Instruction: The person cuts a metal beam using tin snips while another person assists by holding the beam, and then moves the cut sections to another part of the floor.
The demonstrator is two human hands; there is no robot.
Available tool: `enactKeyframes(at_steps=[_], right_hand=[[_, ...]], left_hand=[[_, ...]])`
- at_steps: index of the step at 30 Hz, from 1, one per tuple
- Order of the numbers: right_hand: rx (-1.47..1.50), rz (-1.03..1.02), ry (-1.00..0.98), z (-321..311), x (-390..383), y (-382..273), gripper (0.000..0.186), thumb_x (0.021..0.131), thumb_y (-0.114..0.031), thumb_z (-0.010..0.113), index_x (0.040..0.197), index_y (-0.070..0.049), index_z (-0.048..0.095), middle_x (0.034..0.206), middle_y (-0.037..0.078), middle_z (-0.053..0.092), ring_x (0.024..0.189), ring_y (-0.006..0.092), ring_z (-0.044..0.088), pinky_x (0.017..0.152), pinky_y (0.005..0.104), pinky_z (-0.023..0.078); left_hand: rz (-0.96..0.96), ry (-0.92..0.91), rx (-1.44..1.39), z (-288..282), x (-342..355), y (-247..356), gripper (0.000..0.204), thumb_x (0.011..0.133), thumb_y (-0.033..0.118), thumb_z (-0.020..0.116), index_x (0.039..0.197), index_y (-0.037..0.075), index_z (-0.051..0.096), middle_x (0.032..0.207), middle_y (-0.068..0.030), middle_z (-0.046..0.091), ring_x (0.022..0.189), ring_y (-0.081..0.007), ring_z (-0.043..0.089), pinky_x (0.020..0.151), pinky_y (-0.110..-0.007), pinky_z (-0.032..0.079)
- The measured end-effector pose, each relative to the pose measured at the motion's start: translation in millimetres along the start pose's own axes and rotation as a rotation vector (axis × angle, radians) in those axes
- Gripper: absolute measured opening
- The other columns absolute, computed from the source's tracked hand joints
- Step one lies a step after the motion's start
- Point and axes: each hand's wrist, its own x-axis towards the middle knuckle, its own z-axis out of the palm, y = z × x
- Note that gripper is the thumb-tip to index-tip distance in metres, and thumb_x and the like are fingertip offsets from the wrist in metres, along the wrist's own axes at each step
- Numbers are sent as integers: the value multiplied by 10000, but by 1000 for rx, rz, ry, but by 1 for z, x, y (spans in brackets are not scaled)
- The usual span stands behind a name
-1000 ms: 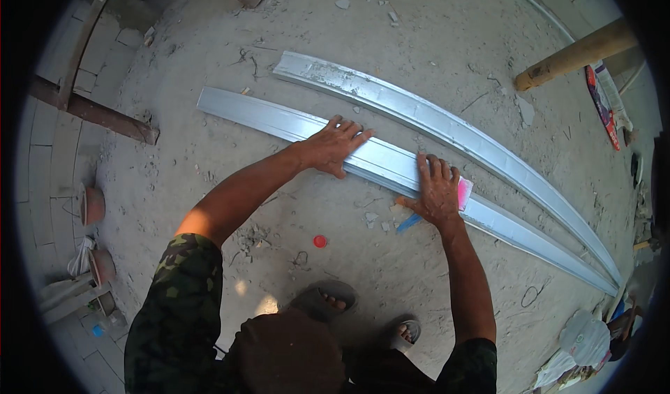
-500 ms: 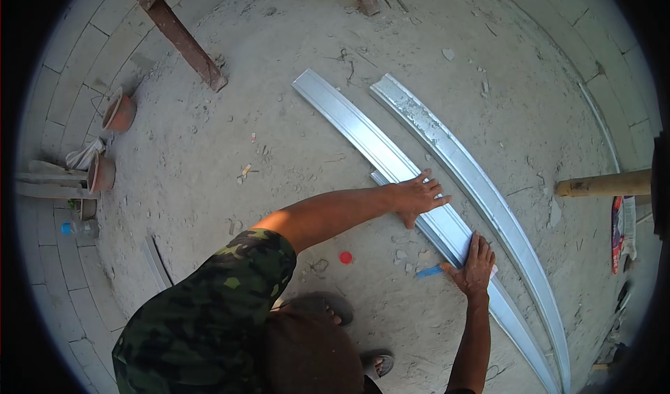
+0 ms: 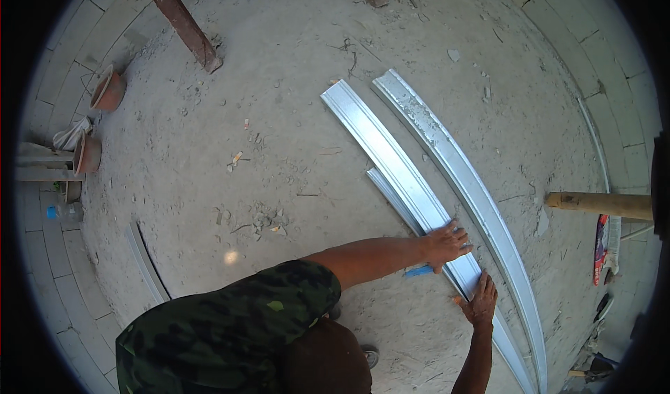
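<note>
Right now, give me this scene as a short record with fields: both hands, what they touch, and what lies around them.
left hand: flat on the near metal strip, fingers spread
right hand: flat on the same strip, lower down
blue piece: on the ground just under the left hand
far metal strip: lies beside the near one, untouched
short strip: tucked against the near strip's left edge
ground: dusty concrete with scattered debris
wooden pole: at the right
clay pots: at the left edge
</note>
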Motion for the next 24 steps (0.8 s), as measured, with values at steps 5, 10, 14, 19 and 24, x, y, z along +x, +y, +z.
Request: enactKeyframes(at_steps=[5, 10, 14, 19, 24], right_hand=[[-26, 95, -64, -8, -10, -1, 1184, 556, -422, 848, 1437, 10, 184, 1337, 239, 399, 1231, 396, 401, 1027, 508, 316], [55, -52, 40, -23, 8, -34, 1176, 549, -500, 829, 1408, 29, 225, 1358, 239, 385, 1260, 398, 376, 1020, 540, 301], [105, -88, 137, -32, 24, -59, 1206, 540, -615, 788, 1415, 12, 246, 1399, 238, 353, 1303, 401, 343, 1049, 584, 270], [141, -103, 192, -22, 50, -83, 1201, 544, -654, 765, 1418, -4, 261, 1391, 240, 362, 1295, 397, 358, 1031, 584, 296], [235, -112, 194, -23, 64, -74, 1114, 599, -676, 728, 1399, -10, 332, 1308, 249, 457, 1216, 399, 457, 993, 560, 352]], left_hand=[[59, 47, -111, 5, 14, 25, 1101, 556, 401, 851, 1444, 51, 301, 1378, -213, 424, 1307, -347, 371, 1085, -576, 232], [50, 131, -461, 7, 5, -2, 1121, 601, 483, 793, 1472, 59, 229, 1444, -263, 294, 1359, -414, 253, 1095, -605, 181], [-110, 187, -198, -39, -65, -71, 1167, 601, 588, 774, 1473, 54, 211, 1493, -235, 232, 1421, -369, 139, 1137, -586, 46], [-230, -18, 130, -75, -125, -136, 1198, 526, 529, 845, 1467, 93, 246, 1486, -197, 280, 1417, -329, 182, 1160, -545, 84], [-229, -170, 58, -88, -114, -149, 1246, 486, 543, 856, 1470, 98, 234, 1455, -195, 336, 1385, -347, 258, 1163, -535, 86]])
